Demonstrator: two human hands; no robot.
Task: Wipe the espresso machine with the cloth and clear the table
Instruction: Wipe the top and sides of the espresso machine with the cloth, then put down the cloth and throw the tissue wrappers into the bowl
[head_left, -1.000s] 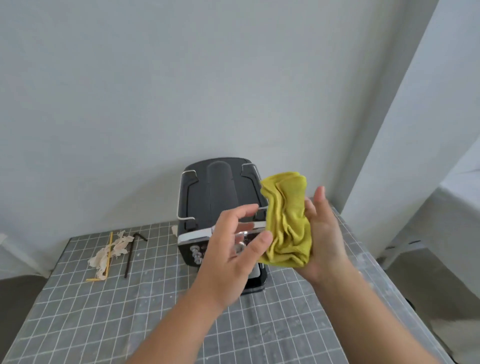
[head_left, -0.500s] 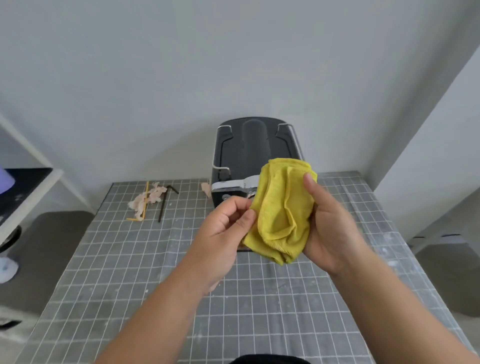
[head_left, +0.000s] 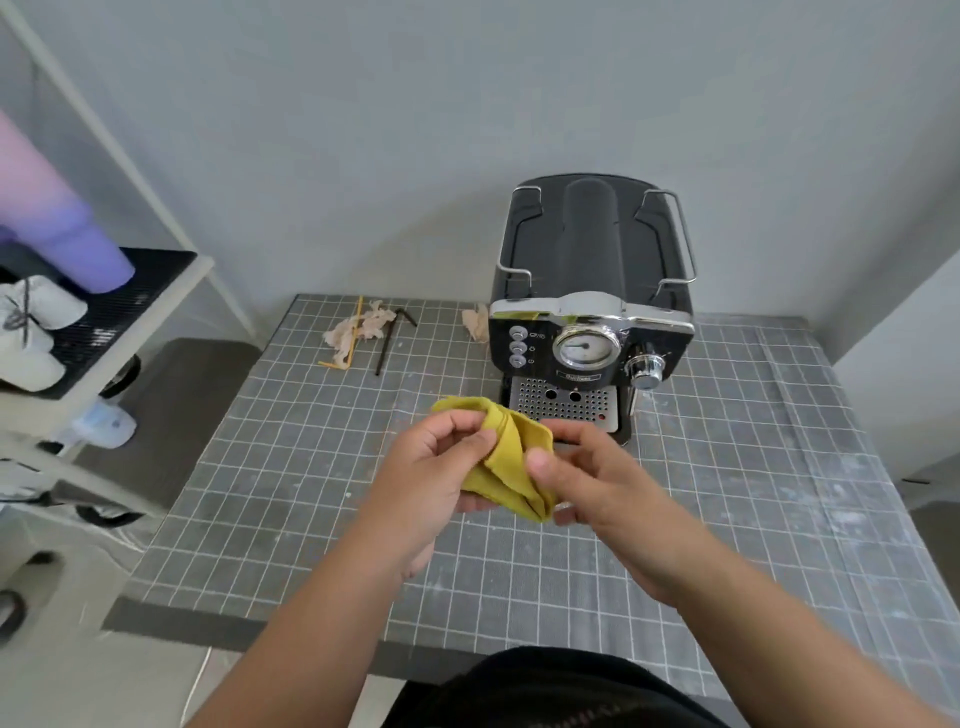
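White shelving (head_left: 111, 332) is seen at the left edge of the frame, with a lilac cylinder (head_left: 78, 244) and white shoes (head_left: 36, 332) set on its dark mat. Grey gridded matting covers the table (head_left: 291, 499), which fills the lower middle of the frame. In the upper left part of the table, a crumpled pale wrapper (head_left: 358, 330) is found with a yellow straw (head_left: 350, 338) lying across it, and a black bent straw (head_left: 389, 338) is placed just beside them on the right. A second pale scrap (head_left: 475, 322) lies against the left side of the espresso machine (head_left: 589, 291), which stands at the far edge of the table, right of centre, its gauge and perforated drip tray turned toward the camera. Below the machine, in the middle of the frame, a yellow cloth (head_left: 506, 462) is held bunched above the table, between both hands. Its left part is pinched by the curled fingers and thumb of the left hand (head_left: 431, 478); its right part is gripped by the right hand (head_left: 597, 483), thumb pressed on the folds. The cloth is kept apart from the machine.
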